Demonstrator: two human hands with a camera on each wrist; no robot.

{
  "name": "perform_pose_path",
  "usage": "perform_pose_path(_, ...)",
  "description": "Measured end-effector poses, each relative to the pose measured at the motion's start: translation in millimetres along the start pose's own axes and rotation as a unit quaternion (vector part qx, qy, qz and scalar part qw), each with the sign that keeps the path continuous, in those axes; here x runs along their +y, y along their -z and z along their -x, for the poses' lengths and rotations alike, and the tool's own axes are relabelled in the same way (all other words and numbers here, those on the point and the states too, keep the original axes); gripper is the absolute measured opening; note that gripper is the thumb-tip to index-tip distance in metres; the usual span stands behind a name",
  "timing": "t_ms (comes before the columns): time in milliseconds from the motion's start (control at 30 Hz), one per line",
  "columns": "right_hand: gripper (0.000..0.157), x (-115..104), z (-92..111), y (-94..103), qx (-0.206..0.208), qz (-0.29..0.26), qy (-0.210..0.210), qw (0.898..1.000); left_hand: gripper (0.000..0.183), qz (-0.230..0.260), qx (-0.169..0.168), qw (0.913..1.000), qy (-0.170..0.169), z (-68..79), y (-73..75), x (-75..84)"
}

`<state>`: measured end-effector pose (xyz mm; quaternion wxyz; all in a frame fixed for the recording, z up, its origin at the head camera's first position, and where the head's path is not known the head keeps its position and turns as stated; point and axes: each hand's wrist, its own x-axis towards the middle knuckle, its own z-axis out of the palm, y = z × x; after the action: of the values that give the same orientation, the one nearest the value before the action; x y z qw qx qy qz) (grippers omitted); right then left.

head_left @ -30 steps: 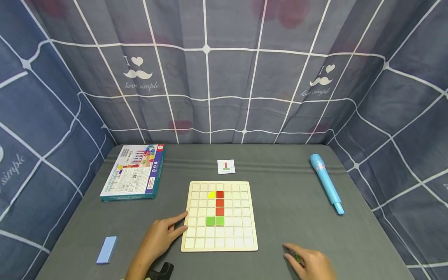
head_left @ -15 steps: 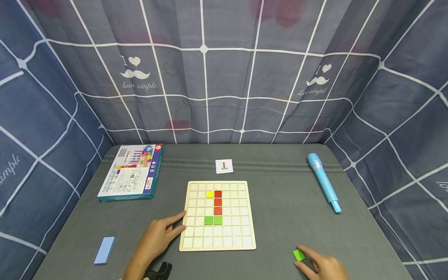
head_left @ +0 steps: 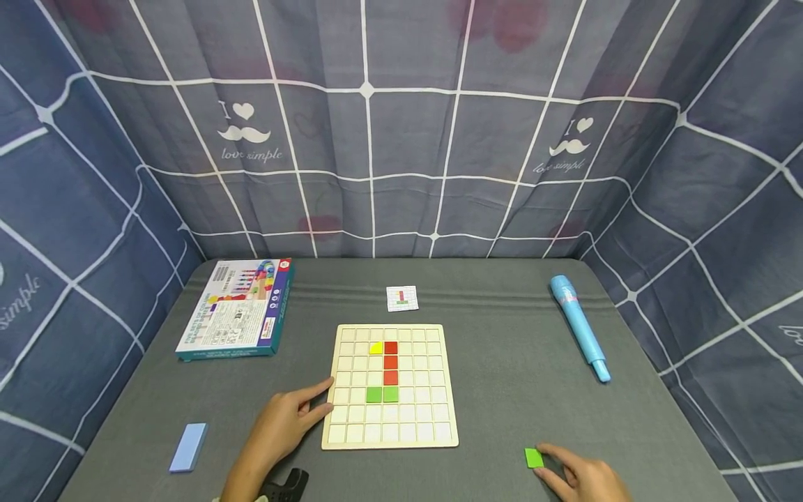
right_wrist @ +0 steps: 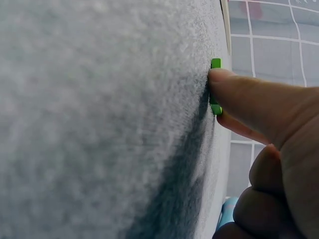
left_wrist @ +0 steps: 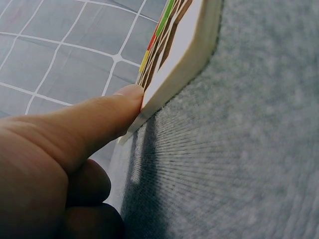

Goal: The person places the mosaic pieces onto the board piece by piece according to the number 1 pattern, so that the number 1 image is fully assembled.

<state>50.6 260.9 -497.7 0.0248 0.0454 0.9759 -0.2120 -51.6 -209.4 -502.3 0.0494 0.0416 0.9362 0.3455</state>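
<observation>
A light wooden grid board (head_left: 426,425) lies flat on the table. Set in its cells are one yellow piece (head_left: 376,348), a column of red tiles (head_left: 391,362) and two green tiles (head_left: 374,395) side by side. The index fingertip and thumb of my left hand (head_left: 280,427) touch the board's left edge; its other fingers are curled under. Right of the board, at the table surface, my right hand (head_left: 582,477) pinches a loose green square tile (head_left: 533,458) between thumb and index finger. In the right wrist view, the thumb partly covers this tile (right_wrist: 216,109).
Behind the board lies a small pattern card (head_left: 402,298). A printed box (head_left: 235,307) stands back left, a light blue block (head_left: 188,447) front left, and a blue pen-like tube (head_left: 580,326) at right. Curtains (head_left: 401,153) enclose the back and sides.
My right hand has shifted slightly right, and the green tile, mostly hidden between its fingers before, now shows flat and has turned a little. My left hand stays at the board.
</observation>
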Motion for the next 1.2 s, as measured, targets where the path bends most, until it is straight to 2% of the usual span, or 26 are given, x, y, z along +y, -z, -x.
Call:
perform_pose_path(200, 0.025, -2.3, -6.4, 1.4, -0.027, 0.009, -0.004, 1.0, 0.046, 0.002, 0.001, 1.0, 0.0, -1.2, -0.5, 0.6)
perform_pose_path(300, 0.026, -2.6, -9.0, 0.2, -0.026, 0.011, 0.011, 1.0, 0.046, 0.004, 0.0, 1.0, -0.001, -1.4, -0.9, 0.9)
perform_pose_path(433, 0.026, -4.5, -11.4, -3.9, 0.014, 0.015, 0.054, 0.998, 0.046, 0.006, -0.001, 1.0, -0.004, -1.4, -2.0, 0.4)
perform_pose_path(600, 0.025, -10.3, -17.1, -10.8, 0.066, 0.002, 0.112, 0.991, 0.046, 0.003, 0.002, 1.0, -0.007, -1.0, -3.3, -0.9)
perform_pose_path(900, 0.022, -39.5, -37.2, -17.1, 0.068, -0.022, 0.17, 0.983, 0.046, 0.004, -0.002, 1.0, 0.001, -1.2, -3.0, -1.7)
perform_pose_path(1200, 0.021, -68.7, -68.8, -21.8, 0.076, -0.038, 0.265, 0.961, 0.046, 0.003, 0.0, 1.0, 0.006, -1.3, -2.0, -1.0)
